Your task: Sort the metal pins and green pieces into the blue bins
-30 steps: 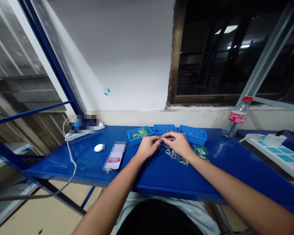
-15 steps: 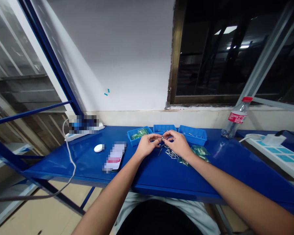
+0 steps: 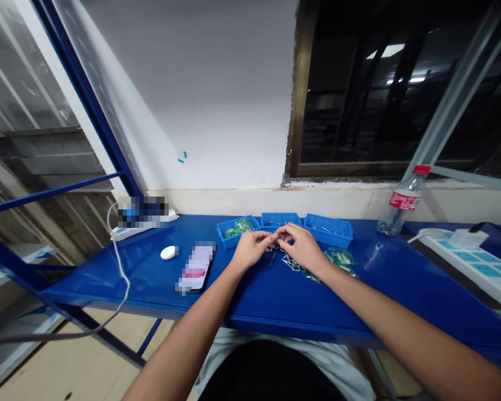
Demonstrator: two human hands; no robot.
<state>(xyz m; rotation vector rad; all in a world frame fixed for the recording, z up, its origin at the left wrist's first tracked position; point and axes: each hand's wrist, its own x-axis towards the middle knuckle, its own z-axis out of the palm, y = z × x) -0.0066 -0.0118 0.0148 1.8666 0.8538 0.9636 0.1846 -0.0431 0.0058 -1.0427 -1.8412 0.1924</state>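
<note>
My left hand (image 3: 251, 248) and my right hand (image 3: 299, 245) meet at the fingertips above the blue table (image 3: 284, 303). Both are closed in a pinch, and whatever lies between the fingers is too small and hidden to name. Below and beside my right hand lies a loose pile of thin metal pieces (image 3: 291, 263). Green packets (image 3: 340, 257) rest to its right. Behind the hands stand three blue bins: the left bin (image 3: 230, 243) holds green packets, the middle bin (image 3: 280, 216) is partly covered by my right hand, and the right bin (image 3: 338, 239) has thin metal pieces inside.
A phone (image 3: 197, 267) and a white oval object (image 3: 168, 253) lie to the left. A power strip (image 3: 146, 224) with a hanging cable (image 3: 123, 273) is at the back left. On the right are a bottle (image 3: 404, 200) and another power strip (image 3: 471, 267).
The fingertips have closed together more, and the small shiny thing seen between them before is now hidden. My right hand's fingers have shifted slightly left.
</note>
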